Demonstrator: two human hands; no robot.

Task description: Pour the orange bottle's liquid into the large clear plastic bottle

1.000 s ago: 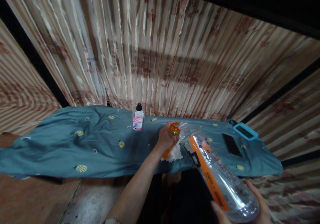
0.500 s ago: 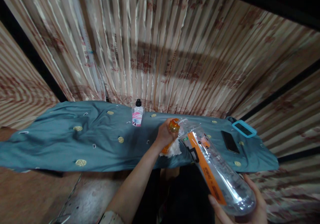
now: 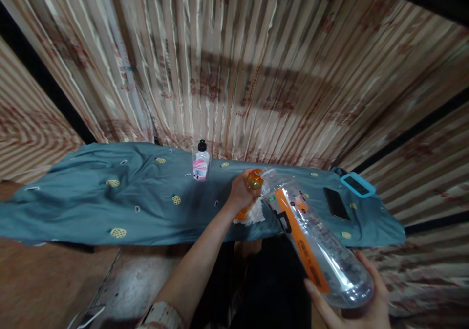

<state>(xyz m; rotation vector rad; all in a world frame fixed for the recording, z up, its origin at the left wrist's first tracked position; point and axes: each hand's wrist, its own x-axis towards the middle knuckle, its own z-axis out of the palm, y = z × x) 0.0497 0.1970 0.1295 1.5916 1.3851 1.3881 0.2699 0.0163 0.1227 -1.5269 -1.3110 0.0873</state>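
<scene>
My right hand (image 3: 353, 309) cups the base of a large clear plastic bottle (image 3: 318, 251) with an orange label, tilted so its neck points up and to the left. My left hand (image 3: 240, 194) is closed around the bottle's orange cap (image 3: 254, 180) at the neck. A white crumpled cloth (image 3: 253, 215) with an orange object under it lies just below my left hand on the teal fabric (image 3: 110, 202).
A small bottle (image 3: 201, 162) with a black cap and pink label stands on the teal fabric by the striped curtain (image 3: 234, 65). A black phone (image 3: 336, 204) and a blue-framed pouch (image 3: 357, 185) lie at the right end. Brown floor (image 3: 54, 285) lies below.
The view has shifted slightly; both hands and the bottle keep the same hold, with my left hand still on the cap.
</scene>
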